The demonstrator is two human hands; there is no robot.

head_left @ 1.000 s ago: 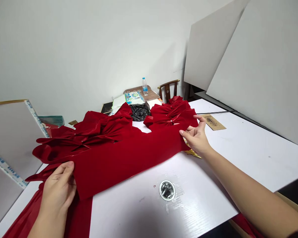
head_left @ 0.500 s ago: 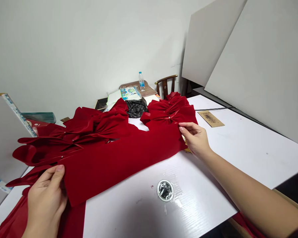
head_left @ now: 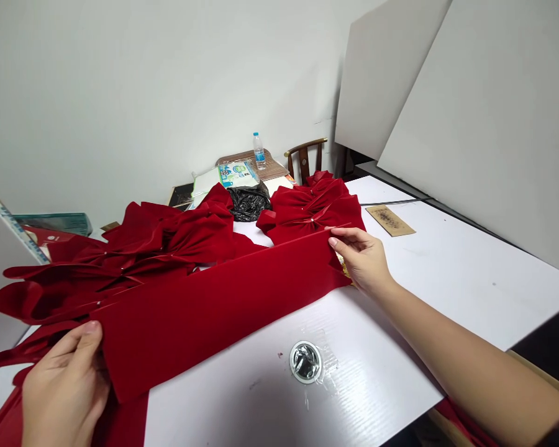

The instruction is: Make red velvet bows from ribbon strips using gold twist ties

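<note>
Both hands pinch one long strip of red velvet (head_left: 223,304) between thumb and fingers, my left hand (head_left: 65,391) at the near end, my right hand (head_left: 361,257) at the far end. Just behind the strip lie two heaps of red velvet bows (head_left: 168,242), with one black plastic bag (head_left: 249,203) between them. One taped metal disc (head_left: 305,362) sits on the white table (head_left: 470,292).
</note>
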